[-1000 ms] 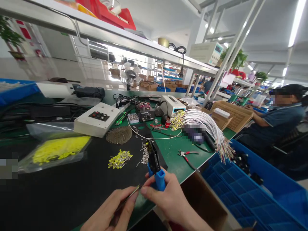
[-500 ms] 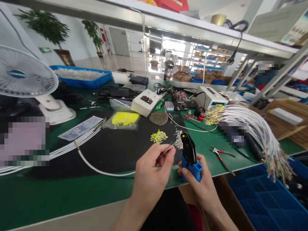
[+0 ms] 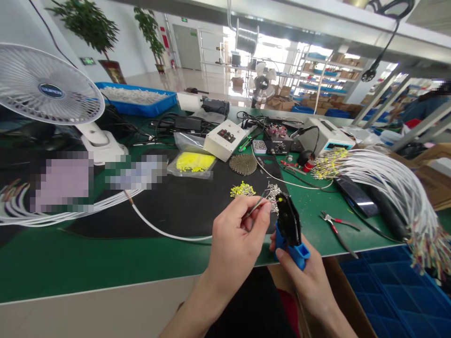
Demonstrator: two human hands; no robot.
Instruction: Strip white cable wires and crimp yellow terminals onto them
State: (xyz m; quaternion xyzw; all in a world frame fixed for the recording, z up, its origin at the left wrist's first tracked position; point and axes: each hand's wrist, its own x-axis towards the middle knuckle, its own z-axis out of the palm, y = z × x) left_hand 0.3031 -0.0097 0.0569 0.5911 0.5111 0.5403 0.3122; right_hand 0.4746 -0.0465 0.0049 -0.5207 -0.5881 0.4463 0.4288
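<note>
Head view: my left hand [image 3: 236, 230] pinched a thin dark wire [image 3: 258, 204], not yet in the black-and-blue hand crimper [image 3: 289, 223] my right hand [image 3: 306, 270] grasped near the green worktop's [image 3: 141, 263] edge; white, yellow-tipped cables [image 3: 384, 171] looked done, small yellow-capped pins [image 3: 242, 189] lay loose.

Pliers [image 3: 330, 220] lie on the bench [image 3: 116, 265] — right of the crimper [image 3: 291, 226].

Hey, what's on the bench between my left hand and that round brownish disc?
In the head view, a small pile of yellow-ended pieces lies on the black mat between your left hand and the round brownish disc.
</note>
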